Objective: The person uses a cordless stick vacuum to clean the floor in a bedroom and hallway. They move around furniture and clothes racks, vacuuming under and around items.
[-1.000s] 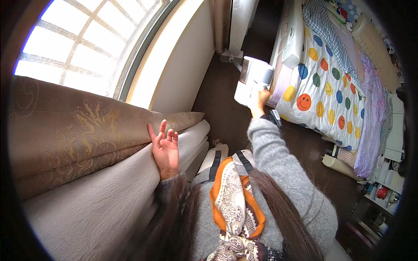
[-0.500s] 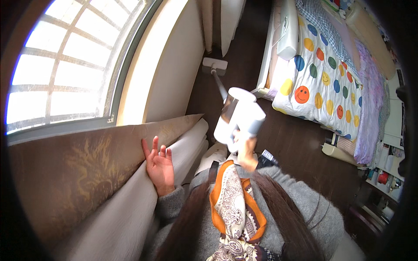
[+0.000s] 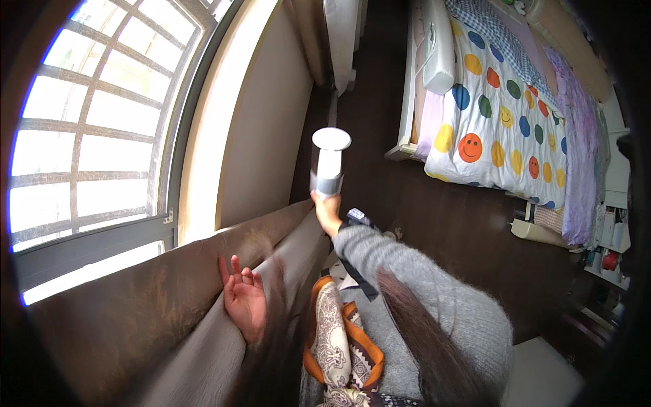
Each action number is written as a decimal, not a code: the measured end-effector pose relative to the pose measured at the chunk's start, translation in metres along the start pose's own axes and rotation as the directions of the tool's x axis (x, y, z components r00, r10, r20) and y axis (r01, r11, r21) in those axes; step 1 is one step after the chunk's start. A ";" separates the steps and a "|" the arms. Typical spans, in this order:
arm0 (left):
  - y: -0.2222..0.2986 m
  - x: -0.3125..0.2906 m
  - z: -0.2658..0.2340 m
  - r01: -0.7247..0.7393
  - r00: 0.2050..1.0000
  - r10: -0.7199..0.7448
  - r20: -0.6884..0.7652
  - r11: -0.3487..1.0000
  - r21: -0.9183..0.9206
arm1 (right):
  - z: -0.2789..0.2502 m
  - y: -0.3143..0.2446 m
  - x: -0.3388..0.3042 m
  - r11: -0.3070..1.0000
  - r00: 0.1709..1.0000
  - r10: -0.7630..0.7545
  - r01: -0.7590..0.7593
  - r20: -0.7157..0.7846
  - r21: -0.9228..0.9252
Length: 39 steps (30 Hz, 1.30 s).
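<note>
White vacuum (image 3: 330, 163) shifted left, away from bed (image 3: 405, 150)

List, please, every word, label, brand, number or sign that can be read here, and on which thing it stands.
No text can be read.
White appliance in the right hand: no legible marking.
Wrist device: too small and blurred to read.
Shelf items: too small to read.
Bedspread: dots, smiling faces.

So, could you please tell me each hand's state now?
Left hand: open, by the brown fabric curtain.
Right hand: closed, holding a white-and-grey vacuum cleaner.
</note>
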<state>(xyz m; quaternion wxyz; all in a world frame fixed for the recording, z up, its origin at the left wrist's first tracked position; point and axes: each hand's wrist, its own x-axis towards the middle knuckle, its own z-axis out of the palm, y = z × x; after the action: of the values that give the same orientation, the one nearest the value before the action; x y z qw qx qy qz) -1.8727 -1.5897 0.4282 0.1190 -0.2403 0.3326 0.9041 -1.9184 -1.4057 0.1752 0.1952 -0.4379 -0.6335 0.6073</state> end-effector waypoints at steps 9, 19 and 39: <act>0.017 -0.002 -0.007 -0.005 1.000 0.005 0.016 1.000 -0.015 | -0.168 0.040 0.120 0.978 0.983 -0.111 0.134 0.145 -0.161; 0.019 0.017 -0.023 0.003 0.997 -0.002 -0.079 1.000 0.011 | -0.380 -0.045 -0.093 0.936 0.935 0.350 -0.346 0.064 -0.059; -0.029 0.131 0.100 -0.201 0.796 0.233 -0.559 0.972 0.119 | -0.184 -0.043 0.320 0.979 0.979 -0.080 0.041 -0.185 -0.201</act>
<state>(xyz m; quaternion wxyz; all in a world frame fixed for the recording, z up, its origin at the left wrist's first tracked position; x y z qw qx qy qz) -2.0098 -1.4948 0.4116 -0.0834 -0.4559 0.4025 0.7894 -1.9612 -1.0370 0.1584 0.2299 -0.4921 -0.6815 0.4905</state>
